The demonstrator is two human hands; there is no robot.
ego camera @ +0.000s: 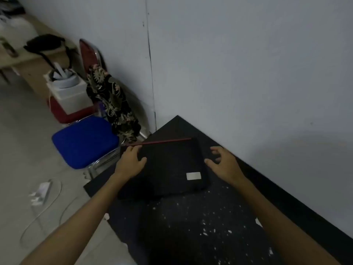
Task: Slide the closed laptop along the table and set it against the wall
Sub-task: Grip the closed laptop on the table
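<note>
A closed black laptop [170, 169] with a red far edge and a pale sticker lies flat on the black table [200, 226], near the table's far corner. My left hand [131, 161] rests on the laptop's far left corner, fingers over the edge. My right hand [223, 163] hovers just off the laptop's right side with fingers spread, holding nothing. A strip of bare table separates the laptop from the pale wall [248, 73] on the right.
White specks dot the table's near part. A blue-seated chair [84, 142] stands left of the table, with patterned cloth [112, 104] and a red-and-white box [66, 100] behind it. A cable and white adapter [42, 192] lie on the floor.
</note>
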